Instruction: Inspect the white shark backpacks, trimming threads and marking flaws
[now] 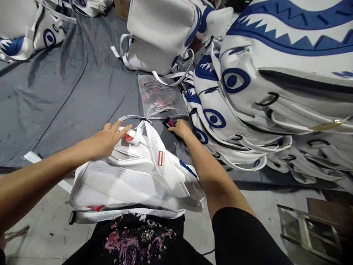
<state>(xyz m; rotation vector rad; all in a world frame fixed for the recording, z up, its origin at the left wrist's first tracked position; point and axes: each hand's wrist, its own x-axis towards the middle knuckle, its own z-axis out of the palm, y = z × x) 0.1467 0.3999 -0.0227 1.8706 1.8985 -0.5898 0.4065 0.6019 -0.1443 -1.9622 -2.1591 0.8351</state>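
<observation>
A white backpack [132, 176] lies across the table's front edge against my body, its straps and a small red label facing up. My left hand [110, 138] rests on its top end near the handle loop, fingers stretched out. Beyond the backpack's right side, my right hand [182, 129] has thumb and fingers closed on a small black-and-pink item [170, 122] at the tabletop. A bit of green shows at the fingertips; what exactly the item is, I cannot make out. Just behind it lies a clear plastic bag [158, 97] with pink contents.
White-and-blue backpacks with eye and teeth patterns [234, 81] are piled high along the right. Another white backpack [157, 33] stands at the back, and more [41, 29] lie at the far left. Grey sheeting [55, 95] covers the table. A metal-framed stool [309, 228] is on the floor at right.
</observation>
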